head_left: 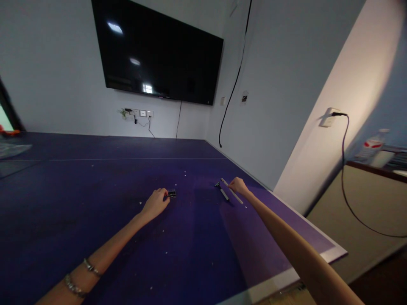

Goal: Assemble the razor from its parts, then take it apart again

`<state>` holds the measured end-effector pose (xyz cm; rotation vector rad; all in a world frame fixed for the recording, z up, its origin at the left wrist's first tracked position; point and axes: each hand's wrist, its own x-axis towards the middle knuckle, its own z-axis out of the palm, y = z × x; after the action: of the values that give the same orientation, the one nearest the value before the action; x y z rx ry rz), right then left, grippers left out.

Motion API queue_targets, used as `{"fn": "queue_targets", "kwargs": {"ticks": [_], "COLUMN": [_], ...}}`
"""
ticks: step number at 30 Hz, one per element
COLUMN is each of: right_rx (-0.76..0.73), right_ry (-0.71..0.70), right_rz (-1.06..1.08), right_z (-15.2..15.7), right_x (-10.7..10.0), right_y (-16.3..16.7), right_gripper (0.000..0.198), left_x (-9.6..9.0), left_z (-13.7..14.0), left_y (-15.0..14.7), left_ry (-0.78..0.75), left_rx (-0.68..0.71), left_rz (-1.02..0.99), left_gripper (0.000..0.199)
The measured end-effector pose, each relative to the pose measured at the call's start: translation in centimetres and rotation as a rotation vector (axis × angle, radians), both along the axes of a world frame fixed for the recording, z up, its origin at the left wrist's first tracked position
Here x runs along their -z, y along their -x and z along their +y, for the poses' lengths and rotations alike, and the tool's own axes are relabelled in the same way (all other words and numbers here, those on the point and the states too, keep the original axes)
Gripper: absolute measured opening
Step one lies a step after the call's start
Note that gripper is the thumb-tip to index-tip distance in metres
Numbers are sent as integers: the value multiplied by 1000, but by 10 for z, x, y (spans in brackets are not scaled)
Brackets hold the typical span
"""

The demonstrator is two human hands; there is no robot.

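Note:
On the purple tabletop, my left hand (157, 201) pinches the edge of a small dark item with a clear, shiny part (172, 193); its exact kind is too small to tell. My right hand (238, 185) grips a thin, pale flat strip (236, 197) near its middle, fingers closed over it. Just left of that strip lies a razor (222, 191) with a dark head and a grey-and-black handle, apart from my fingers. Two bracelets circle my left wrist and forearm.
Small white scraps are scattered over the purple surface (178, 237). A black cable (233, 87) hangs down the wall at the back right. A large television (162, 55) is mounted above. Clear plastic (12, 150) lies at the far left, and a bottle (373, 144) stands at right.

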<state>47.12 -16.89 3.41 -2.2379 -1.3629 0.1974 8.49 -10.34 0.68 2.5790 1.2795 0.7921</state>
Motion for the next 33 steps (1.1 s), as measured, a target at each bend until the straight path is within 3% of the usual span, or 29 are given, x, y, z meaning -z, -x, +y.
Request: {"fn": "queue_targets", "kwargs": {"ticks": [6,12,19,28,33], "right_rx": [4,25,36,-16,-237], "right_ry": [76,106,102,2,-25], "right_rz": [-116,-163,-174,-203,-216], "right_z": [3,2,1,-6,-5], "right_x": [12,15,16,-15,-35], "right_y": [7,7,10,15,42], "right_gripper": [16,17,16,26,21], "left_x": [2,10,16,15,15], "left_z": [3,22,26,38,37], "left_y": [2,4,-3,-2,-7], "left_ry": [11,21,19,58,62], "left_rx": [10,131,159,182,221], "left_rz": [65,128,136,40,-39], "left_gripper": [25,45,45,33,27]}}
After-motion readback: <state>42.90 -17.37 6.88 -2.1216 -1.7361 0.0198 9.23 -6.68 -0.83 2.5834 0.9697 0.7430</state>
